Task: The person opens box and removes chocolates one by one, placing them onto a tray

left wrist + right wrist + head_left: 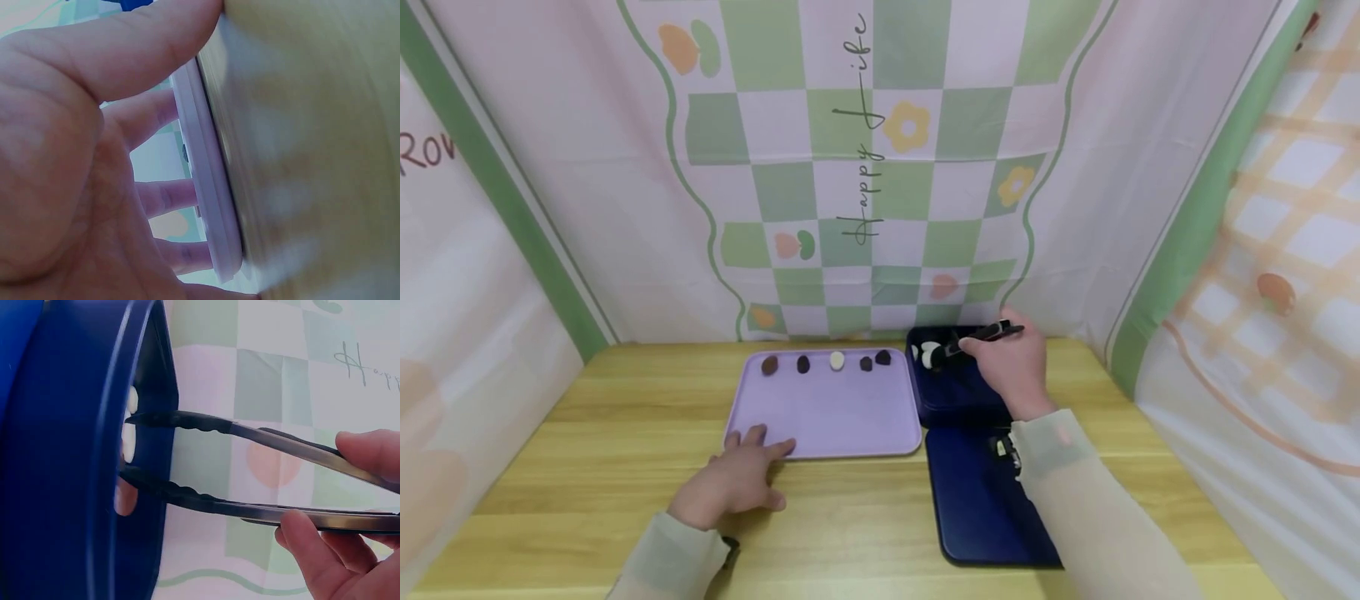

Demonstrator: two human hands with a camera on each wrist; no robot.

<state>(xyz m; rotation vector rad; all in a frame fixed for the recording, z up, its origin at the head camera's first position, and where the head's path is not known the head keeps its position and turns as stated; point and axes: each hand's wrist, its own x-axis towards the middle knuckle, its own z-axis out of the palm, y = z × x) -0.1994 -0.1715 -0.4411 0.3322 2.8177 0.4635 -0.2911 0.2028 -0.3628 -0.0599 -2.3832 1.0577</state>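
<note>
My right hand (1013, 362) holds metal tongs (284, 447) with black tips, pinched between thumb and fingers. The tongs' arms are spread, and their tips reach inside a dark blue box (958, 412). White stones (928, 353) lie there by the tips; whether the tips touch them I cannot tell. My left hand (730, 483) rests its spread fingers on the near left rim of a lilac tray (827, 421), with the thumb below the edge. Along the tray's far side sit a brown stone (770, 365), a white stone (837, 361) and several dark stones (803, 364).
A flat dark blue lid (977, 517) lies on the wooden table (835, 533) in front of the box, partly under my right sleeve. Something small and pale (1001, 448) shows on it. A checked cloth (895, 183) hangs right behind the tray and box.
</note>
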